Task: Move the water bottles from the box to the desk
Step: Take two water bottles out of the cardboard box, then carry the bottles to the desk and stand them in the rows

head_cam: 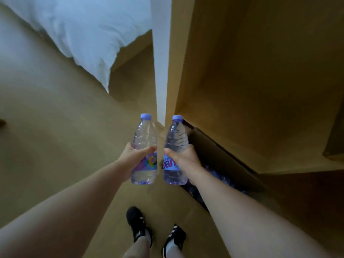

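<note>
My left hand [133,159] grips a clear water bottle [144,138] with a purple cap and a colourful label, held upright. Beside it my right hand [184,159] grips a second clear bottle [176,136] with a purple cap and a purple label, also upright. The two bottles are side by side, a small gap apart, above the floor. Below and to the right of my right arm stands an open cardboard box [219,155] on the floor, with several more purple-capped bottles [219,175] dimly visible inside.
A wooden cabinet or desk side [260,81] rises at the right, above the box. A white wall edge [160,53] stands ahead, and a bed with white bedding [83,30] is at the upper left. My feet in black shoes [138,224] stand on the tan floor.
</note>
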The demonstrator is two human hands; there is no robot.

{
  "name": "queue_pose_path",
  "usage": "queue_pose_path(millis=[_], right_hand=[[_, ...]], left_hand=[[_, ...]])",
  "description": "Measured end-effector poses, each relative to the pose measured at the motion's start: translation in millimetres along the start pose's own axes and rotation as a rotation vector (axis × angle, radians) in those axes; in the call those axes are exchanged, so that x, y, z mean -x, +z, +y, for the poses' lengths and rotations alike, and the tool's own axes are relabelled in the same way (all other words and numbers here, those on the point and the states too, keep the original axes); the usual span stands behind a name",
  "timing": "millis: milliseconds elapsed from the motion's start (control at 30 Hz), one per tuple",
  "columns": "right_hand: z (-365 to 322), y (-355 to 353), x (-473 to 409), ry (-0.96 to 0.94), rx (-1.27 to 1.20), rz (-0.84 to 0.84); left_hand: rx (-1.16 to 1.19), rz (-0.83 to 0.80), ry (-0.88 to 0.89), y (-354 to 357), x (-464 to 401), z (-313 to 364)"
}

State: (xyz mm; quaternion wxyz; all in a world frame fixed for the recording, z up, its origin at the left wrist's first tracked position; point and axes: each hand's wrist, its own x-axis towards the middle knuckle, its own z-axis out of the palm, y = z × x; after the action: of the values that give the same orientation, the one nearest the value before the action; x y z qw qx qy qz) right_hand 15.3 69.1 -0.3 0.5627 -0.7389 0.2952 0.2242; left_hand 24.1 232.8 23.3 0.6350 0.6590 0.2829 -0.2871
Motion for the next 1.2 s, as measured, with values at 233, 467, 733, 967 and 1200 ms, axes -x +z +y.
queue_pose_path(millis=[233,467,733,967,1200], right_hand=[[-94.2,74.3,65.2,-0.178,0.156,-0.079],[-173.2,180.6,118.6,-0.329,0.305,-0.214],[-218.7,276.8,153.0,-0.441,0.329,-0.426],[-264.3,345.5,138.8,-0.466,0.378,-0.524],[-358.8,430.5,88.3,-0.521,0.485,-0.578]], left_hand=[[0.133,0.193,0.092,-119.5,77.3,38.1],[0.33,0.406,0.163,-227.8,143.6,54.9],[0.468,0.579,0.214,-318.7,181.1,59.3],[0.486,0.685,0.2,-384.7,171.8,74.3],[0.5,0.786,0.23,-473.2,102.3,145.7]])
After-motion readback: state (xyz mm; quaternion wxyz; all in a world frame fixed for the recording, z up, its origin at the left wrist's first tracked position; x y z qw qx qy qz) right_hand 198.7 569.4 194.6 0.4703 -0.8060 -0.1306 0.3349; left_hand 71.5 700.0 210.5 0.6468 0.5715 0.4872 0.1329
